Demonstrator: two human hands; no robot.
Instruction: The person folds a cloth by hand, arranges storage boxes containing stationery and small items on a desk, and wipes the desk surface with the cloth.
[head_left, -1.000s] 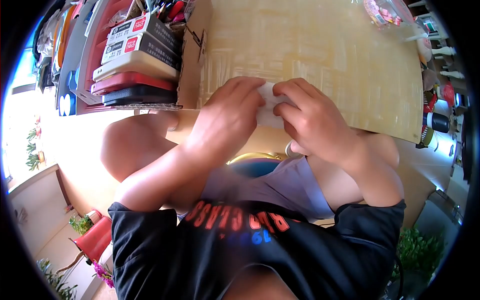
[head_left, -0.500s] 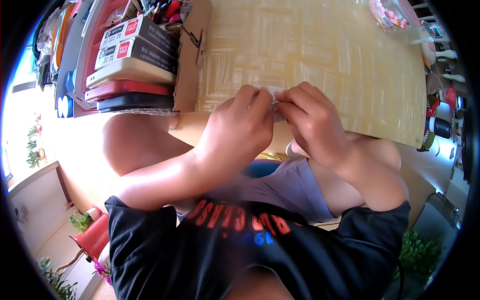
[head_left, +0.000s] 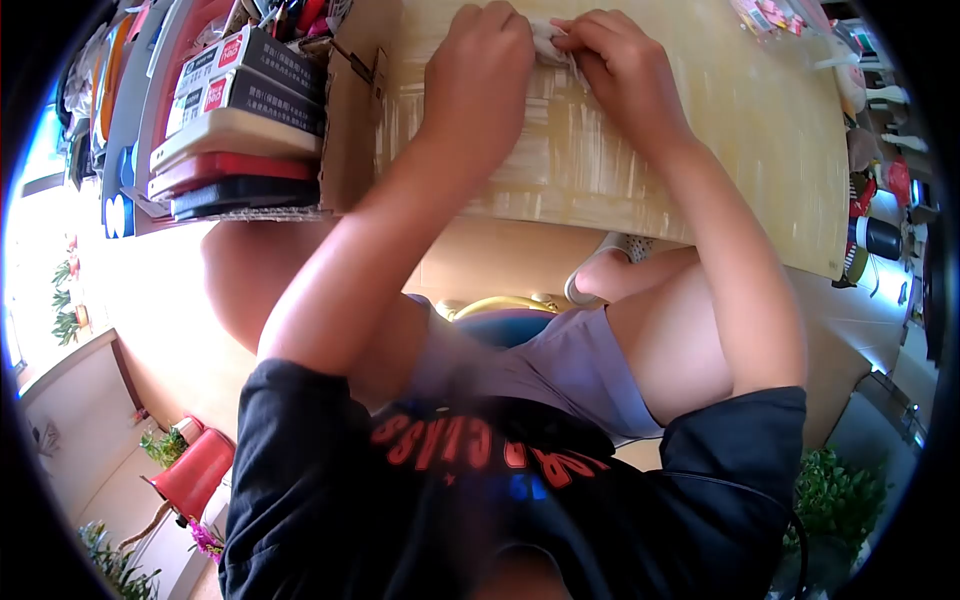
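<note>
A small crumpled whitish piece, thin like tissue or plastic film, is held between my two hands above the table. My left hand is closed at its left side, with the fingertips mostly hidden behind the knuckles. On the other side my right hand pinches the piece between thumb and fingers. A loose strand or edge of it hangs near the right thumb. What exactly the piece is cannot be made out.
The yellow patterned table lies under my hands. To the left stands a cardboard box with stacked small boxes and cases. A clear plastic container with pink items sits at the far right. A blue stool is below.
Both hands have moved forward, farther over the table, carrying the whitish piece with them. My forearms are stretched out more, and the view has shifted slightly.
</note>
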